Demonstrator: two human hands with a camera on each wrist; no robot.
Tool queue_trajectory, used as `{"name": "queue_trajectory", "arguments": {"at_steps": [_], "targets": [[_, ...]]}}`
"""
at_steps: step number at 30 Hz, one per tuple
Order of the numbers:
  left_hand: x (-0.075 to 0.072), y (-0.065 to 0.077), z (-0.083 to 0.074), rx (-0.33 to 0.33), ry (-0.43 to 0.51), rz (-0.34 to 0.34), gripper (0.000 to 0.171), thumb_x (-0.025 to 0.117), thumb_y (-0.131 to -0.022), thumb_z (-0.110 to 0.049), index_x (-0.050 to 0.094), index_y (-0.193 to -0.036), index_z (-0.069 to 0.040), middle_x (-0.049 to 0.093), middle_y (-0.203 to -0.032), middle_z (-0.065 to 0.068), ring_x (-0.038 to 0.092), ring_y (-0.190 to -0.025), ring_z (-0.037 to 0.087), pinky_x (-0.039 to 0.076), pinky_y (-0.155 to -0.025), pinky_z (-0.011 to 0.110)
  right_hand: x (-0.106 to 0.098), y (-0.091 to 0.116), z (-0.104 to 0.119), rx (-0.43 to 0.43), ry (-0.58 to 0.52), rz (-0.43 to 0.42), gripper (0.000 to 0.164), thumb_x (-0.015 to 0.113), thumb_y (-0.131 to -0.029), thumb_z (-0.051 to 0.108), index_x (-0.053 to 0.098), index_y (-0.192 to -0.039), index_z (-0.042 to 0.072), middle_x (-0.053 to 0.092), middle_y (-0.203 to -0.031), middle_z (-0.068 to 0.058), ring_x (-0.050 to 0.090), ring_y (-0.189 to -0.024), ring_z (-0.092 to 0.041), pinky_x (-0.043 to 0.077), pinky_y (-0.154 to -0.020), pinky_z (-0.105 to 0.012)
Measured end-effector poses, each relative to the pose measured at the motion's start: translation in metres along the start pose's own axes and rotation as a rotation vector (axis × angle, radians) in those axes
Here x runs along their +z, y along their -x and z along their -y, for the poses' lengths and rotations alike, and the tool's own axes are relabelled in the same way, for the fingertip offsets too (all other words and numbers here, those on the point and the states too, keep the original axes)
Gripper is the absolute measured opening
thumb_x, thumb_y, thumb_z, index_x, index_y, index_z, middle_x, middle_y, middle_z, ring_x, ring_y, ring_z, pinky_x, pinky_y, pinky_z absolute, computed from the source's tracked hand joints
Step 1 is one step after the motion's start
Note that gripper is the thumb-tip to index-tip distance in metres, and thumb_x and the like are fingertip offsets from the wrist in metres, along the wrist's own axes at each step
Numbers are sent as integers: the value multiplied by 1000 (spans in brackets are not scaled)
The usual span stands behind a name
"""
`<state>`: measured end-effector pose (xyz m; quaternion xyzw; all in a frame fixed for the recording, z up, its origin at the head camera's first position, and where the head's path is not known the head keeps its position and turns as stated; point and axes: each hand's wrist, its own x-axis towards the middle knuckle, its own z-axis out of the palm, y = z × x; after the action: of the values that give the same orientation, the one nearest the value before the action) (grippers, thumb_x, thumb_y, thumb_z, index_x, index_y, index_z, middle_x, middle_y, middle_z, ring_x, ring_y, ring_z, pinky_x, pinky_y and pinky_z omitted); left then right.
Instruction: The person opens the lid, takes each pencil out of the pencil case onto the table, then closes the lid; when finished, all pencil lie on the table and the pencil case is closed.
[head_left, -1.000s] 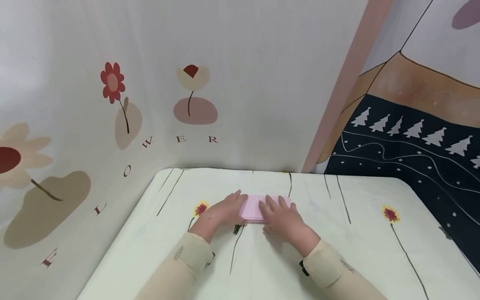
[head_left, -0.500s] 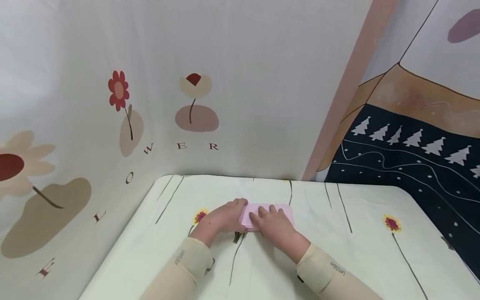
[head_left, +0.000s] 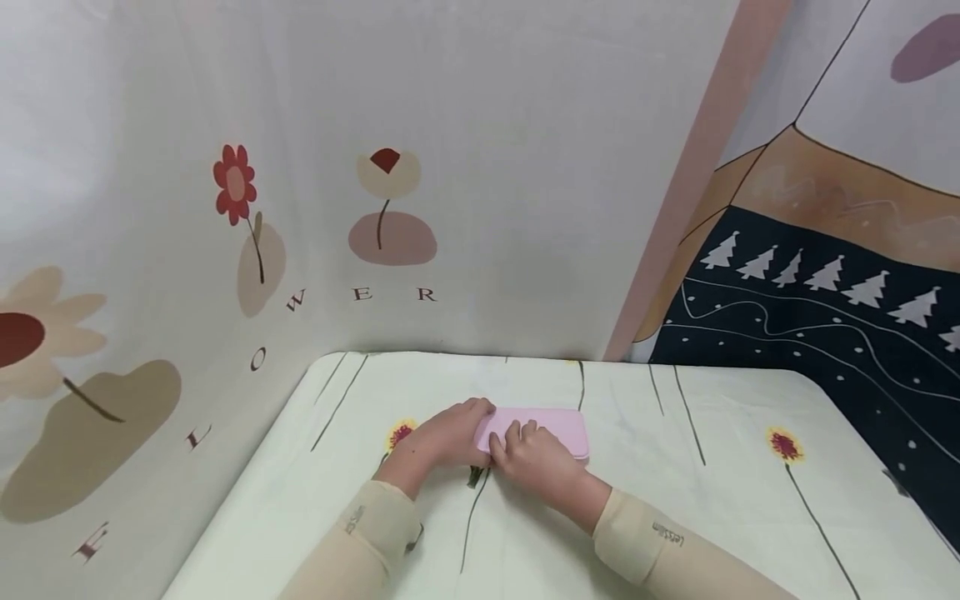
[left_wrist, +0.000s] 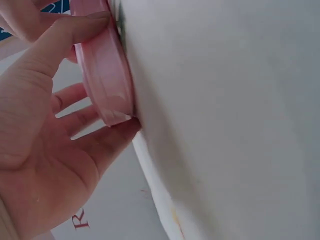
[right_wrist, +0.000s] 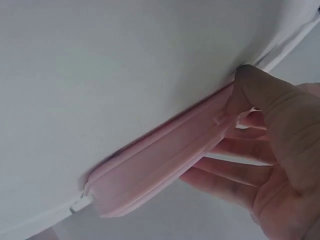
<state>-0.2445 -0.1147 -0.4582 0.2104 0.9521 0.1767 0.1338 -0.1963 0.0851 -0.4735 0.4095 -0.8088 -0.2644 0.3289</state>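
A flat pink case (head_left: 555, 425) with rounded corners lies on the flowered cloth. My left hand (head_left: 453, 433) holds its left end; in the left wrist view the thumb (left_wrist: 92, 27) presses the near side and the other fingers reach around the end. My right hand (head_left: 540, 467) is at the near left part of the case, close to the left hand. In the right wrist view, its thumb (right_wrist: 250, 90) sits against the near side by a small catch (right_wrist: 220, 119), with the fingers over the top. The lid looks closed; the inside is hidden.
The case rests on a table with a white flowered cloth (head_left: 675, 517). Behind it and to the left stands a pale curtain (head_left: 510, 208) with printed flowers and letters. At the right hangs a dark cloth (head_left: 787, 317) with white trees.
My right hand has slid left along the case, from its right half to the near left part, uncovering the right end. The left hand keeps its hold. The head view has tilted slightly.
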Motion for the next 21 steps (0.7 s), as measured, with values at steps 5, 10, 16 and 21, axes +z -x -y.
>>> {"name": "queue_trajectory", "arguments": {"at_steps": [5,10,16,21], "targets": [[2,2,7,7,45,-10,85,86,-88,-47,49,-158,-15,52,-164,7,51,-153,30,44,-126,52,3,1,1,1,-33,-32,40,78,-94,26,71,-133,19,80,-98,-9,73,-69,-22,60,-50,-26],[2,5,12,4,70,12,87,85,-89,-51,46,-160,-18,42,-172,8,41,-160,30,39,-129,53,7,1,2,-2,-63,-51,35,61,-103,16,67,-137,16,80,-96,-11,72,-66,-24,59,-49,-27],[0,8,12,15,69,28,87,82,-92,-53,44,-162,-20,32,-174,13,44,-157,35,45,-124,58,6,1,0,-4,-63,-75,42,37,-106,4,66,-134,17,80,-94,-12,71,-63,-24,58,-48,-28],[2,8,10,-3,96,17,86,84,-91,-50,44,-163,-24,43,-162,12,50,-147,32,49,-120,58,1,-1,-5,20,-80,-77,31,74,-95,21,65,-124,19,75,-89,-6,64,-60,-18,54,-47,-25]]}}
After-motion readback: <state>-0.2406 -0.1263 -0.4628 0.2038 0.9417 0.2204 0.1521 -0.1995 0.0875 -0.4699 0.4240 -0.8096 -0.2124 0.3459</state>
